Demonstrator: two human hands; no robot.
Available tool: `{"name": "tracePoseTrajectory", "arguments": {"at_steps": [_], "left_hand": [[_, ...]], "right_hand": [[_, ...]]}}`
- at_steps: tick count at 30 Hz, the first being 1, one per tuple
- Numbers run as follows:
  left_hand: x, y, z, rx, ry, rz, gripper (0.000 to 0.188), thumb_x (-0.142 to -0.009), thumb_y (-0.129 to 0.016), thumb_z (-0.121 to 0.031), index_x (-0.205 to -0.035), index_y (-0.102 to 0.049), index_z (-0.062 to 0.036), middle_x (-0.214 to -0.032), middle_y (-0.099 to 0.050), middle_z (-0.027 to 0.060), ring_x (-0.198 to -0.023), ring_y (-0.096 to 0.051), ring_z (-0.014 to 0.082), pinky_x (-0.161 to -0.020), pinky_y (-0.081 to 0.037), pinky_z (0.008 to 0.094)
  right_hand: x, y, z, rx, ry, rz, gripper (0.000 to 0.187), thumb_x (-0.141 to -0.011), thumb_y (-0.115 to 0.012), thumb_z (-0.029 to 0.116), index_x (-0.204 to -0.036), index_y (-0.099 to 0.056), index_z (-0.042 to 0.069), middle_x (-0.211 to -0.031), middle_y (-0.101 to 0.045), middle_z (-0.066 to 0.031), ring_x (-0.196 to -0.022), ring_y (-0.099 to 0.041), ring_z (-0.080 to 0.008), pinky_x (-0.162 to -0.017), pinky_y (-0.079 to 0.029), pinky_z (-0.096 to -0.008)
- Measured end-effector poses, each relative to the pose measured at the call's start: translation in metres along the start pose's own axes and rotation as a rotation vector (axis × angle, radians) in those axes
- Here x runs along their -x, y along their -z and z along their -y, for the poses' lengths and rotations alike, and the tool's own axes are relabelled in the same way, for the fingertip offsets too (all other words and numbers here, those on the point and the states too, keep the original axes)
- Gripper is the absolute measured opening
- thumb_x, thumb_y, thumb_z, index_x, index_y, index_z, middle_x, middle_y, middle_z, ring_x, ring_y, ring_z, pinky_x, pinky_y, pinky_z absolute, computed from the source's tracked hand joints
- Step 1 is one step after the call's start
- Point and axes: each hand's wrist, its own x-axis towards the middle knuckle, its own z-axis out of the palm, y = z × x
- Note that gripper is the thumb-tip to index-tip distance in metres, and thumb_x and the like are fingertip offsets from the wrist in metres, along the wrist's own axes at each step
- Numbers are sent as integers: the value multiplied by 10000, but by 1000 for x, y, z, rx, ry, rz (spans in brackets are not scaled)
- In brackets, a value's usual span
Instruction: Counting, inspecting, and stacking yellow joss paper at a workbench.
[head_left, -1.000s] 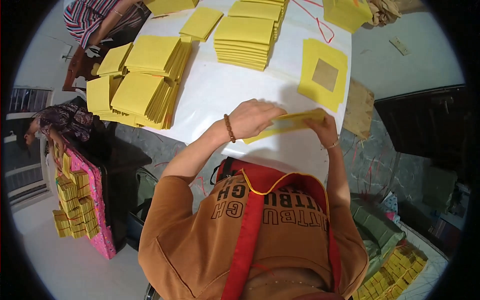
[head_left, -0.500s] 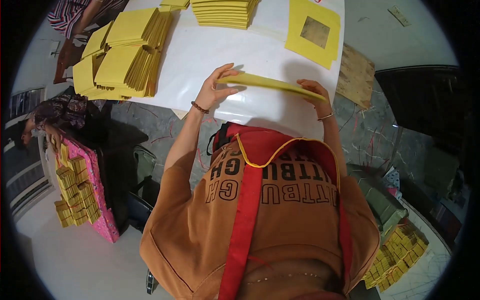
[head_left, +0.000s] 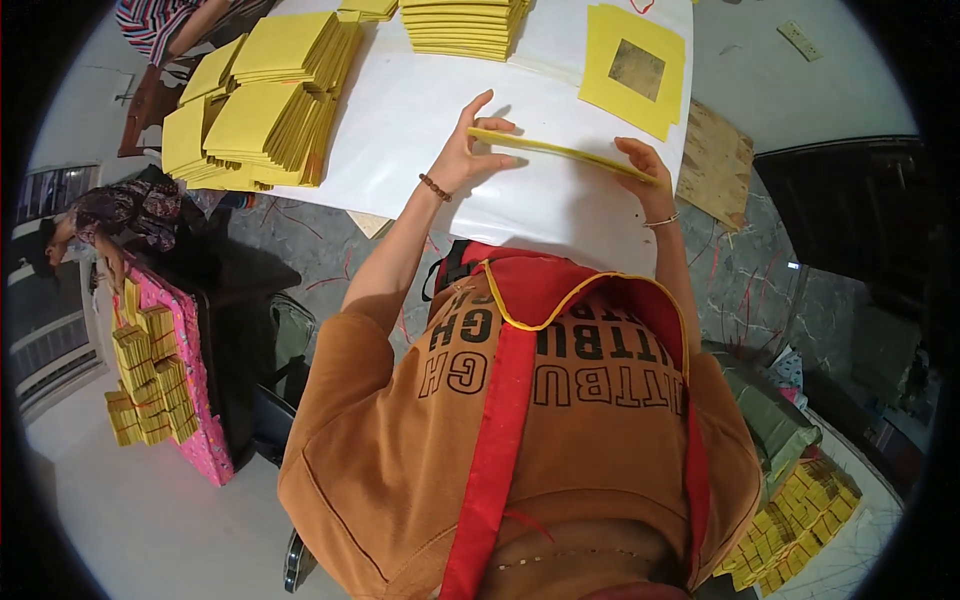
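A thin stack of yellow paper [head_left: 560, 152] is held up edge-on above the near part of the white table, seen as a narrow yellow strip. At its left end my left hand [head_left: 462, 155] supports it, index finger raised and thumb stretched out below the strip. My right hand [head_left: 648, 178] grips the other end, fingers curled over it. The strip tilts a little, its right end nearer to me. Beyond my right hand lies a flat yellow sheet [head_left: 603, 92] with a dark square in its middle.
Folded yellow paper stacks [head_left: 260, 125] stand at the table's left, with another pile [head_left: 460, 28] at the back. The white table [head_left: 400, 110] has its near edge by my body. Left, a person [head_left: 130, 215] reaches to yellow bundles [head_left: 150, 365] on a pink cloth. More bundles [head_left: 800, 520] lie lower right.
My left hand has moved up and right, its index finger lifting. The yellow stack has risen slightly in view and now shows as a thinner, sharper strip.
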Motion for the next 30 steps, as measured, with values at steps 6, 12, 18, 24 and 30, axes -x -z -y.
{"name": "tracePoseTrajectory", "arguments": {"at_steps": [6,12,18,24,30], "left_hand": [[-3,1,3,73,167,-67,420,-770,-647,-47,-1165,-507,-17,-1004,-607,81,-902,-569,138,-817,-459,269],[-9,-7,9,159,138,-107,243,-833,-599,-103,-1045,-575,13,-962,-624,63,-855,-570,117,-766,-462,253],[-18,-12,8,305,252,-209,239,-835,-580,-61,-1059,-552,18,-982,-613,68,-862,-578,136,-755,-480,267],[-15,-29,2,686,296,-423,277,-835,-541,-11,-1105,-498,33,-1021,-593,94,-901,-595,195,-770,-503,311],[8,-73,6,844,272,-508,319,-823,-544,15,-1134,-473,28,-1048,-573,93,-937,-572,191,-778,-500,317]], "right_hand": [[-5,-10,24,-82,-130,-189,325,-745,-661,27,-1058,-576,43,-1067,-582,-38,-980,-532,-121,-873,-424,-261],[-13,-10,19,-28,-190,-172,222,-774,-648,56,-990,-608,24,-927,-611,-8,-853,-545,-90,-761,-440,-226],[-23,1,11,-62,-169,-177,234,-784,-652,102,-999,-599,27,-907,-605,-4,-819,-538,-82,-734,-440,-221],[-26,-9,-1,-522,-309,-410,298,-838,-586,127,-1123,-525,69,-994,-596,-34,-871,-575,-135,-759,-470,-265],[-13,-85,14,-946,-391,-498,223,-868,-534,148,-1074,-500,69,-897,-589,-23,-792,-587,-151,-679,-496,-303]]}}
